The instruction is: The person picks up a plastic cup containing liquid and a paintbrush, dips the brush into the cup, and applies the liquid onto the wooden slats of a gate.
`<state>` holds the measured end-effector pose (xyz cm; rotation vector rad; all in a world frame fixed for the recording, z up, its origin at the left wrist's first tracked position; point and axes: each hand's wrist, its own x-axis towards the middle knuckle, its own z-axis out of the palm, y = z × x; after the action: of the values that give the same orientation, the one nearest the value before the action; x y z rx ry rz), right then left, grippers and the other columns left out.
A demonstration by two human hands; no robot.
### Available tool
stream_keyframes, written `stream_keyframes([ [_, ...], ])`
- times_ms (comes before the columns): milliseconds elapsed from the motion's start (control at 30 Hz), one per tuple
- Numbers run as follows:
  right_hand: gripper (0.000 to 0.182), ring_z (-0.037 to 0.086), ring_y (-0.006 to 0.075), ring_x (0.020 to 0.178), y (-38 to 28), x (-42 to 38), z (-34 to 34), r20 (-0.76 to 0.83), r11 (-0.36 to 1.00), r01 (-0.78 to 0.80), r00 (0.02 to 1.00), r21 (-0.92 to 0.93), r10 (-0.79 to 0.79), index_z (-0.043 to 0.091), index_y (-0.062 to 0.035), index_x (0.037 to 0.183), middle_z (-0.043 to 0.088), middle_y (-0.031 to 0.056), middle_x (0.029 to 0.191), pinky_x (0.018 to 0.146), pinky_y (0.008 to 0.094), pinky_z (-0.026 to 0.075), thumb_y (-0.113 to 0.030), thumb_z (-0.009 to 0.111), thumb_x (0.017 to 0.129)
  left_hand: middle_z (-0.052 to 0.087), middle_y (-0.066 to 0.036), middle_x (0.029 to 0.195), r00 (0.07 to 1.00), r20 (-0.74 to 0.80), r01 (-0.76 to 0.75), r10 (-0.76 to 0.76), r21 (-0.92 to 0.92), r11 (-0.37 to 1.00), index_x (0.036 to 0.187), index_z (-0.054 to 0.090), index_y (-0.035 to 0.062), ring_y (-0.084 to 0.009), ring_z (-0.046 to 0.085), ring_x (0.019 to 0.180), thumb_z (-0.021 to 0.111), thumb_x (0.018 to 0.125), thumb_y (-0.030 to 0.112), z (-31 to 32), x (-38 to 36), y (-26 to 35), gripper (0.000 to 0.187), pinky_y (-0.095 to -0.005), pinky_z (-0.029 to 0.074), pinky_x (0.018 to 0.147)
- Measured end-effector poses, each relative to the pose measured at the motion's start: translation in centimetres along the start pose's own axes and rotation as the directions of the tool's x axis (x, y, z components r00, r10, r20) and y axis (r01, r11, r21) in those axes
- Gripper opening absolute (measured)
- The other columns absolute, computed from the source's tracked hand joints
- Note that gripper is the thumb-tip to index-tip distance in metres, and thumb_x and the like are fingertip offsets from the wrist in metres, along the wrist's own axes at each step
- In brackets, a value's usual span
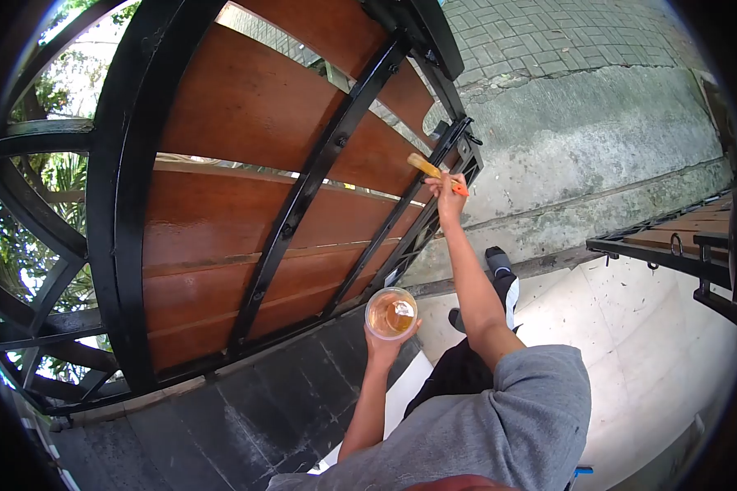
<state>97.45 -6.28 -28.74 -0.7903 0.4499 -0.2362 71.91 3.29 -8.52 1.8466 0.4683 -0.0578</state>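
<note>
My left hand (382, 350) is wrapped round a clear plastic cup (391, 313) with amber liquid in it, held in front of my body. In my right hand (448, 200) is a paintbrush (424, 165) with an orange handle end, its bristles pointing up and left. The brush is close to the black metal frame of a gate (336, 131); whether it touches cannot be made out. Reddish-brown wooden boards (254, 90) fill the gate, and some look glossy. My right arm reaches out farther than my left.
Dark tiles (287, 409) lie under the gate, pale tiles (614, 327) to the right. Beyond are a concrete strip (581, 139) and paving blocks (540, 37). Another gate leaf (671, 237) stands at the right. My feet (497, 262) are beside the threshold.
</note>
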Motion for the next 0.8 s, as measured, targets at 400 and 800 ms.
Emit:
stream_keyframes([
  [400,0.024,0.058,0.0174,0.057,-10.6,-1.7,8.8,0.209,0.900,-0.120,0.977,0.420,0.033,0.040,-0.0091,0.084,0.068,0.0188,0.073,0.054,0.0267,0.040,-0.021,0.054,0.099,0.063,-0.007,0.111,0.995,-0.093,0.037,-0.040,-0.039,0.999,0.118,0.056,0.0016,-0.0158,0.061,0.102,0.088,0.062,0.000,-0.5,0.9,0.4,0.064,-0.0315,0.051,0.093],
  [800,0.023,0.059,0.0140,0.053,5.0,-2.1,-0.5,-0.161,0.990,-0.009,0.987,-0.141,-0.014,0.039,-0.0075,0.086,0.068,0.0182,0.070,0.049,0.0232,0.042,-0.019,0.052,0.101,0.063,-0.007,0.111,0.978,-0.178,0.103,-0.108,-0.034,0.994,0.117,0.056,0.0008,-0.0159,0.061,0.101,0.090,0.062,0.005,-2.4,-1.6,-1.8,0.064,-0.0310,0.051,0.092],
])
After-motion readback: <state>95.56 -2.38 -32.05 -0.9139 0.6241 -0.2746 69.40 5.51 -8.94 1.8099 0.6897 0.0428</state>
